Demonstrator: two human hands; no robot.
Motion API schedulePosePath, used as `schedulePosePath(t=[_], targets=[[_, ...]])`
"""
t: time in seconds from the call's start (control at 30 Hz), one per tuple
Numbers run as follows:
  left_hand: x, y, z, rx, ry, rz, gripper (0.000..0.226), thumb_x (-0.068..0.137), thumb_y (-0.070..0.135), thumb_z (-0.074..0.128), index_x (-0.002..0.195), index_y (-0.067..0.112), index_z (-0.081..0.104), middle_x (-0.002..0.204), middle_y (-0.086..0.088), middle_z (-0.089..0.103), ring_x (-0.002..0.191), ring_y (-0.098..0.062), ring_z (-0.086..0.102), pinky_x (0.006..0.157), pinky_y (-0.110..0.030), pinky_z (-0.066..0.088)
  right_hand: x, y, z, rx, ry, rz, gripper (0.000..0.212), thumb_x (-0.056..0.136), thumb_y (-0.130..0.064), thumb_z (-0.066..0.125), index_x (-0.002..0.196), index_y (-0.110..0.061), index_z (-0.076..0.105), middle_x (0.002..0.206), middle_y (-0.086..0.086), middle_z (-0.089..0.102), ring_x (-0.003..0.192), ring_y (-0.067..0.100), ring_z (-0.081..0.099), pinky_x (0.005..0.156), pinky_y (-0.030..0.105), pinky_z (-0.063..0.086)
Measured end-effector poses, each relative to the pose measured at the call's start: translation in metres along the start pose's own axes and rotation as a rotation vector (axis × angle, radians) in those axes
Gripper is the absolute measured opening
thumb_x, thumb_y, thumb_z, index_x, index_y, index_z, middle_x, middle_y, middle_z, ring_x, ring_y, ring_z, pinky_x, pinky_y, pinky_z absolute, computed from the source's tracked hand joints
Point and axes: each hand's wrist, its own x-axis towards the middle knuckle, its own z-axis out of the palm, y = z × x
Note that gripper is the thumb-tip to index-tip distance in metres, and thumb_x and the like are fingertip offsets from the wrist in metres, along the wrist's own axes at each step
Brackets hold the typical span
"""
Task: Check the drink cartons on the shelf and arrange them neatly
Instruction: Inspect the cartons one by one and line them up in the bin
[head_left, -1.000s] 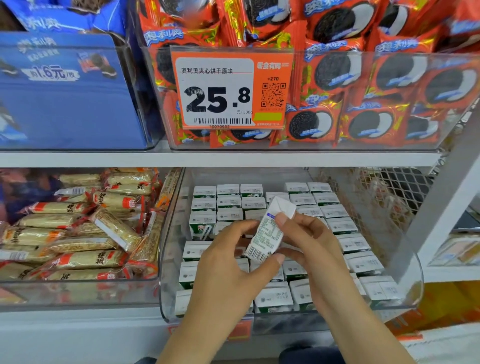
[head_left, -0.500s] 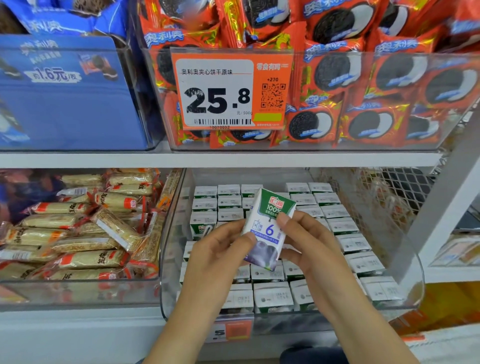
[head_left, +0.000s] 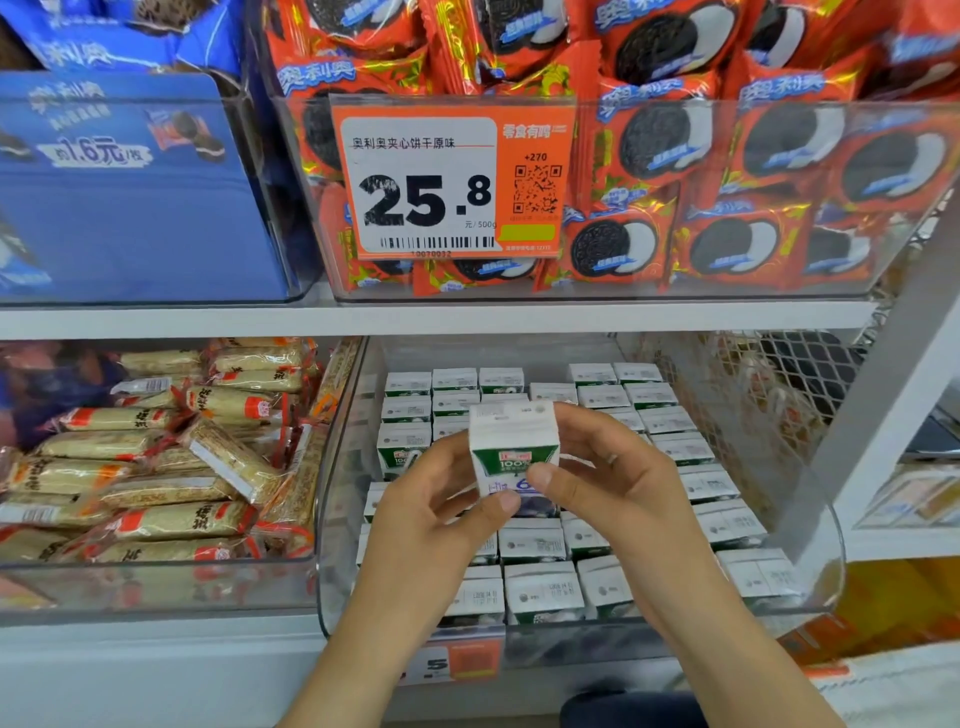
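Shelf bin (head_left: 332, 519); left hand (head_left: 436, 514), right hand (head_left: 618, 483) grips clamped on upright carton (head_left: 511, 441).

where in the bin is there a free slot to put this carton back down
The carton is held by the left hand and right hand. The likeliest gap lies right under it, mid-bin, partly hidden by the hands. A narrower gap sits in the back row, right of the third carton. The front rows and right columns are packed tight.
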Motion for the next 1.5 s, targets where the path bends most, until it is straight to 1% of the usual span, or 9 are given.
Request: schedulePosePath(t=[0.13, 0.23, 0.4, 0.6, 0.8, 0.93, 1.07, 1.27, 1.5], targets=[[-0.003, 0.002, 0.0, -0.02, -0.155, -0.055, 0.051, 0.074, 0.031, 0.073, 0.122, 0.035, 0.056, 0.105, 0.013, 0.072, 0.094, -0.005, 0.069, 0.076, -0.014, 0.052, 0.004, 0.0, -0.004, 0.032, 0.2, 0.099, 0.044, 0.059, -0.041, 0.072, 0.102, -0.032, 0.066, 0.082, 0.003, 0.073, 0.08, 0.021, 0.07, 0.068, 0.029, 0.057], [-0.005, 0.002, 0.0, 0.066, -0.24, -0.053, 0.072, 0.071, 0.03, 0.083, 0.126, 0.059, 0.046, 0.116, 0.021, 0.064, 0.098, -0.003, 0.066, 0.082, -0.012, 0.049, 0.007, 0.0, -0.009, 0.159, 0.263, 0.261, 0.036, 0.072, -0.036, 0.069, 0.107, -0.029, 0.066, 0.081, 0.005, 0.074, 0.068, 0.016, 0.069, 0.054, 0.023, 0.053], [-0.006, 0.005, 0.003, 0.187, -0.139, 0.1, 0.06, 0.08, 0.024, 0.072, 0.115, 0.067, 0.049, 0.104, 0.025, 0.067, 0.096, 0.001, 0.065, 0.081, -0.007, 0.045, 0.008, 0.002, -0.012, 0.139, 0.243, 0.385, 0.03, 0.083, -0.037, 0.063, 0.104, -0.017, 0.069, 0.089, 0.007, 0.075, 0.076, 0.022, 0.07, 0.063, 0.031, 0.055], [-0.007, 0.006, 0.0, 0.141, -0.042, 0.148, 0.044, 0.073, 0.052, 0.063, 0.117, 0.056, 0.058, 0.098, 0.021, 0.07, 0.093, 0.003, 0.065, 0.082, -0.01, 0.048, 0.009, 0.003, -0.009, 0.089, 0.289, 0.464, 0.032, 0.088, -0.049, 0.055, 0.088, -0.022, 0.071, 0.073, 0.007, 0.074, 0.057, 0.011, 0.068, 0.045, 0.02, 0.05], [-0.006, 0.011, -0.007, 0.086, 0.062, 0.128, 0.022, 0.074, 0.054, 0.058, 0.094, 0.06, 0.063, 0.097, 0.025, 0.07, 0.094, 0.005, 0.063, 0.075, -0.005, 0.046, 0.009, 0.006, -0.005, 0.055, 0.268, 0.45, 0.036, 0.088, -0.048, 0.055, 0.08, -0.019, 0.074, 0.057, 0.001, 0.06, 0.053, 0.009, 0.06, 0.047, 0.019, 0.049], [-0.007, 0.014, -0.007, 0.124, 0.112, 0.157, 0.037, 0.078, 0.055, 0.055, 0.115, 0.057, 0.054, 0.118, 0.028, 0.059, 0.109, 0.009, 0.055, 0.084, -0.005, 0.044, 0.009, 0.007, -0.006, 0.011, 0.269, 0.419, 0.039, 0.078, -0.055, 0.059, 0.074, -0.02, 0.077, 0.056, -0.005, 0.059, 0.057, 0.007, 0.061, 0.05, 0.02, 0.049], [-0.007, 0.017, -0.005, 0.107, 0.134, 0.188, 0.041, 0.082, 0.053, 0.053, 0.123, 0.056, 0.051, 0.122, 0.039, 0.053, 0.106, 0.008, 0.058, 0.078, -0.002, 0.043, 0.008, 0.009, -0.003, -0.067, 0.251, 0.378, 0.051, 0.062, -0.063, 0.06, 0.07, -0.015, 0.075, 0.058, -0.006, 0.063, 0.059, 0.006, 0.062, 0.054, 0.019, 0.05], [-0.005, 0.014, -0.008, -0.048, 0.196, 0.123, 0.034, 0.086, 0.053, 0.058, 0.114, 0.034, 0.059, 0.108, 0.018, 0.068, 0.095, -0.006, 0.067, 0.077, -0.023, 0.056, 0.005, 0.006, -0.001, -0.04, 0.176, 0.304, 0.037, 0.064, -0.057, 0.063, 0.062, -0.022, 0.074, 0.068, -0.004, 0.068, 0.069, 0.004, 0.065, 0.058, 0.017, 0.052], [0.0, 0.006, -0.008, -0.431, 0.238, -0.053, 0.034, 0.075, 0.044, 0.057, 0.099, 0.021, 0.064, 0.088, 0.009, 0.075, 0.083, -0.019, 0.073, 0.07, -0.023, 0.058, 0.003, 0.004, 0.003, 0.038, 0.045, 0.187, 0.034, 0.066, -0.039, 0.081, 0.099, -0.03, 0.074, 0.098, -0.004, 0.073, 0.089, 0.008, 0.068, 0.072, 0.022, 0.055]])
